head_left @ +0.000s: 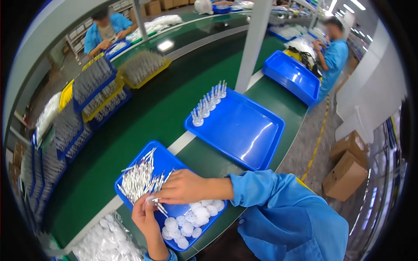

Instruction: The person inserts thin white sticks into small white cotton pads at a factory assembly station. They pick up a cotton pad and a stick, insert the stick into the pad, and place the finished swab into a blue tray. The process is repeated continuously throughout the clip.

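Observation:
Over a blue tray (173,157) close to me, both my hands meet. My left hand (146,217) pinches a small white round disc (150,199) between thumb and fingers. Reaching in from the right, my right hand (183,187) is closed on a few thin white rods (161,209), whose ends stick out below the fingers near the disc. A loose heap of thin white rods (137,180) with silvery parts fills the tray's left side. White round discs (187,229) lie in its near right part. My right fingertips are partly hidden.
A second blue tray (244,126) beyond holds rows of upright rods on round bases (210,104) along its left edge. Stacked filled trays (93,82) stand at left. A clear bag of white parts (106,239) lies nearest me. A grey post (254,48) rises behind; co-workers sit farther off.

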The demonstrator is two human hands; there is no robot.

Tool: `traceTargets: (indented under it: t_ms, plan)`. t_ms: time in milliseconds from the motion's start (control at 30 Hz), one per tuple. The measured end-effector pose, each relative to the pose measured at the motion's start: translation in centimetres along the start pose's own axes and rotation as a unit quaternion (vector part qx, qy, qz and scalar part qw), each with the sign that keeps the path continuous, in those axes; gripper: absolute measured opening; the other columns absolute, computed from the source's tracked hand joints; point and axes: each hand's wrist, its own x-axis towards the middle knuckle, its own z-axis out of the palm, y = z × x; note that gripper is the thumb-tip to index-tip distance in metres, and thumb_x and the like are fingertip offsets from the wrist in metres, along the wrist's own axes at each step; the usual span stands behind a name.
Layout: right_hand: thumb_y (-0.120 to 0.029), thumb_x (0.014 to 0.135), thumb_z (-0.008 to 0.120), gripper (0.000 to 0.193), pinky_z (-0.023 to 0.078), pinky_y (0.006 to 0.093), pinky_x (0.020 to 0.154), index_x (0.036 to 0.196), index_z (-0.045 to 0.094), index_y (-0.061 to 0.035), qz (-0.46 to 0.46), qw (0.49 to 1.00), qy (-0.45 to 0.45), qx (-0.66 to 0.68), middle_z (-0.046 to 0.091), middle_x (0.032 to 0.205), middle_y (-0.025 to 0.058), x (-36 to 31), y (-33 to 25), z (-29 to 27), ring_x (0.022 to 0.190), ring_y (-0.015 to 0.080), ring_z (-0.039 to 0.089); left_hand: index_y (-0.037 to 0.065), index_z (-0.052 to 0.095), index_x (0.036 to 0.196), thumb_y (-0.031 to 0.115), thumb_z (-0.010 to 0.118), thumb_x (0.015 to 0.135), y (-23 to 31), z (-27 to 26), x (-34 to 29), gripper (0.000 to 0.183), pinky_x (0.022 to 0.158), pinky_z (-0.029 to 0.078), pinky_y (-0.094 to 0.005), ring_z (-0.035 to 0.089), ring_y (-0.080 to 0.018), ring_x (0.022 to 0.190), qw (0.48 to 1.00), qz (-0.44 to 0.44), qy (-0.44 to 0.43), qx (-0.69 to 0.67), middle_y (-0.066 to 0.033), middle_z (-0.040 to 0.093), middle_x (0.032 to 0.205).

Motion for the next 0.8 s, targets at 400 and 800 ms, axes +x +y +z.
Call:
traceTargets:
  t_ms: [400, 800]
  plan:
    - [-0.028, 0.095, 0.077, 0.019, 0.055, 0.0424, 0.068, 0.111, 0.077, -0.0177, -0.003, 0.999, 0.014, 0.034, 0.071, 0.082, 0.0016, -0.2, 0.5, 0.7, 0.075, 0.0256, 0.072, -0.009, 0.067, 0.128, 0.013, 0.071, 0.107, -0.1, 0.0, 0.2, 0.030, 0.075, 0.059, -0.0262, 0.073, -0.0155, 0.082, 0.999, -0.017, 0.024, -0.012, -0.0146, 0.078, 0.103]
    - [-0.027, 0.093, 0.079, 0.025, 0.054, 0.0405, 0.067, 0.116, 0.077, -0.0169, -0.025, 0.999, 0.036, 0.021, 0.069, 0.084, 0.0011, -0.2, 0.7, 1.0, 0.076, 0.0236, 0.072, -0.010, 0.064, 0.133, 0.009, 0.071, 0.106, -0.9, -0.8, 0.2, 0.034, 0.079, 0.061, -0.0284, 0.075, -0.0176, 0.088, 0.999, -0.034, -0.001, -0.012, -0.0182, 0.078, 0.110]
